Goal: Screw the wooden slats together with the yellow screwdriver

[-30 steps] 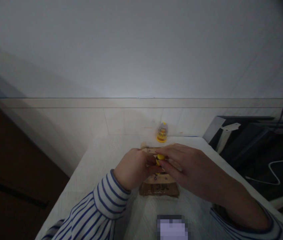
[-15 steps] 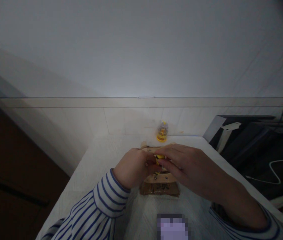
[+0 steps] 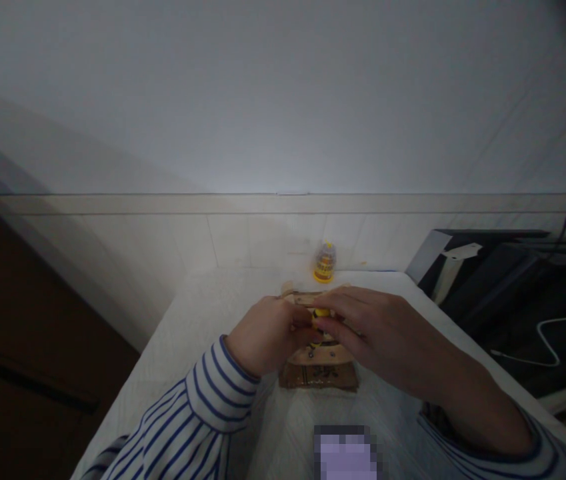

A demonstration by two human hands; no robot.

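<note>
A small yellow-and-black screwdriver (image 3: 321,313) stands roughly upright between my hands, only its handle showing; the tip is hidden. My right hand (image 3: 377,327) pinches the handle from the right between thumb and fingers. From the left, my left hand (image 3: 273,333) closes its fingers round the screwdriver's lower part. Beneath them is a light wooden piece (image 3: 295,357) with small metal screws or holes along its near strip. It rests on a flat brown wrapped package (image 3: 319,377) with dark markings. My hands cover much of the wooden piece.
A clear-domed tub with a yellow base (image 3: 324,265) stands behind my hands near the wall. The table (image 3: 203,303) has a whitish cover. A blurred-out phone-like item (image 3: 347,457) lies at the near edge. Dark panels (image 3: 503,287) and a white cable (image 3: 557,343) are at the right.
The yellow handle has turned slightly between my fingers, and my right fingertips have shifted a little over it. Both hands otherwise keep their places; the wooden piece and the tub stay put.
</note>
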